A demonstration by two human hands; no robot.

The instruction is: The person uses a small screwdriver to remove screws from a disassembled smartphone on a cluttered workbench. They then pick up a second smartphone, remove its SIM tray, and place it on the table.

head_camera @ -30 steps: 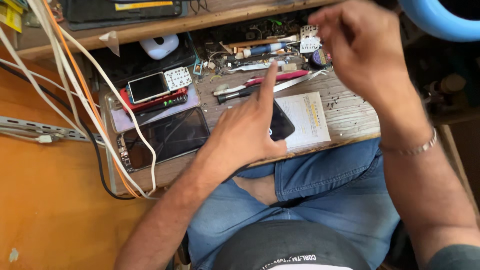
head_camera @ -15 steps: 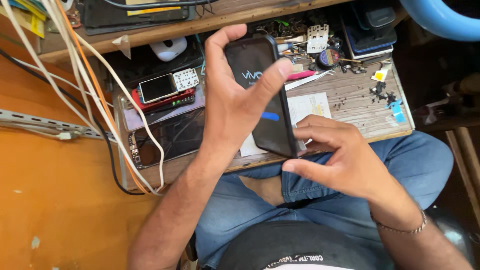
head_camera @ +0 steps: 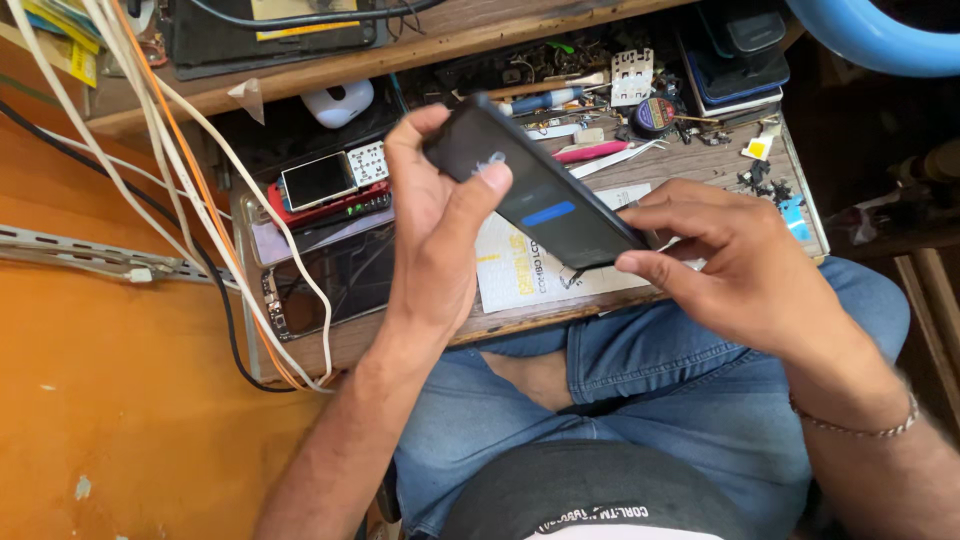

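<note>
Head view, steeply down, close

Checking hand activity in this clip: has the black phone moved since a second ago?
Yes. The black phone has come up off the wooden bench beside the white paper sheet; both hands now hold it above that sheet.

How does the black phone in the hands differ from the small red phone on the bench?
The black phone is larger, held tilted above the bench by the left hand and right hand; the small red phone lies flat, untouched. The black phone's glass is dark with a blue mark; the red phone's small screen looks pale. Both are slim rectangles.
</note>
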